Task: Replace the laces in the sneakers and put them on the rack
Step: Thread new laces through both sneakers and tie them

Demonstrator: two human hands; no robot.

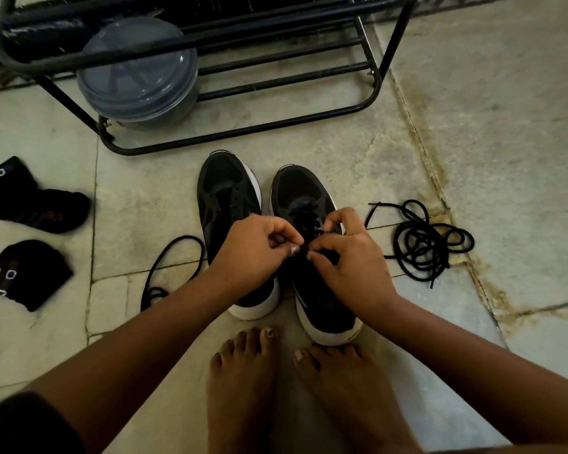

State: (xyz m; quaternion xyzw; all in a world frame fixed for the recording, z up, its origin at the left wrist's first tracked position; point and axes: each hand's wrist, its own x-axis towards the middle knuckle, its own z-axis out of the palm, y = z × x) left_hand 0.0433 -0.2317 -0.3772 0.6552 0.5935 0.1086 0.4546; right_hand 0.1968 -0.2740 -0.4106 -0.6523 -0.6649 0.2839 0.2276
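- Two bare feet (276, 381) stand on the pale, cracked stone floor (473, 126), toes just behind the sneaker heels.
- Both hands work over the right sneaker (309, 257): the left hand (253, 253) and right hand (351, 260) each pinch the black lace (304, 224) between curled fingertips, above the tongue.
- The sneakers are black mesh with smooth white soles, side by side, long axes running away from the person, toes pointing at the rack; the left sneaker (227, 198) has bare eyelets.
- A loose cord lace (168, 267) loops left of the pair; a tangled lace (423, 240) lies to the right.
- Two crumpled black socks (36, 204) lie far left.
- The black tubular metal rack (276, 83) stands beyond, holding a round grey plastic container (138, 73).
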